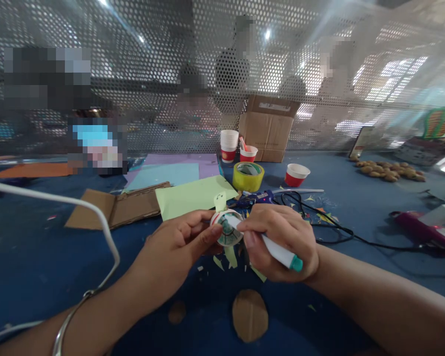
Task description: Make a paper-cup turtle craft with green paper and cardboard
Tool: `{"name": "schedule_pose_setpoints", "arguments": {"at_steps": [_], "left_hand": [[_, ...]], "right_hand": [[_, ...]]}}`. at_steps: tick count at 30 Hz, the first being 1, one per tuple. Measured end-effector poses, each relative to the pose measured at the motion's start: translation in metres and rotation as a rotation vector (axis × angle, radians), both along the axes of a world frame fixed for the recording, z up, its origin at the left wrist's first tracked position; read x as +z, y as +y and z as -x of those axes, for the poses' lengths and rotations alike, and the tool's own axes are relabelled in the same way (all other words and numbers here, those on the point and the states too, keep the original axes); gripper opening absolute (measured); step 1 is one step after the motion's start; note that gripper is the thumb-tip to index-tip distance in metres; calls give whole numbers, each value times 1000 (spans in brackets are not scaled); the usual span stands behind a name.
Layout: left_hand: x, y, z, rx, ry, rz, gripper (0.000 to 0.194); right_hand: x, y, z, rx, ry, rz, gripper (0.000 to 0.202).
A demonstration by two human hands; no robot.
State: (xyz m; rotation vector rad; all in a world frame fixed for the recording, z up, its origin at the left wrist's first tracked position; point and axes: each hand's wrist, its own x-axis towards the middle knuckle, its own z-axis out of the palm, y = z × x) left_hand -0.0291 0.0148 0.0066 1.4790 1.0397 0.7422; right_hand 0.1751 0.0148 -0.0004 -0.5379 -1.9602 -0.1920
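Note:
My left hand [187,235] grips a small paper cup [230,239] tilted so that its inside faces me. Green markings cover the cup's inner surface, and a pale green paper piece [220,201] with a drawn face sticks up at its far rim. Pinched in my right hand [282,237] is a white marker [282,253] with a green end. Its other end reaches into the cup's mouth; whether the tip touches cannot be made out. Below my hands lies a round cardboard disc [249,315], and green paper scraps [230,257] are under the cup.
Beyond my hands are a green paper sheet [193,195], folded cardboard [133,205], yellow tape [248,178], a blue glue gun [257,199] and paper cups [297,174]. A white cable [100,212] crosses at left. A cardboard box [267,129] stands against the perforated screen [152,99].

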Motion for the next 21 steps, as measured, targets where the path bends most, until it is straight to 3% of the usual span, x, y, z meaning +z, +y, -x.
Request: {"name": "schedule_pose_setpoints", "arguments": {"at_steps": [4,21], "left_hand": [[1,-1,-1,-10,-80,20,37],[-1,-1,0,12,-107,40,28]], "right_hand": [[0,0,-3,-46,44,6,10],[-7,1,-3,62,37,-19,12]]}}
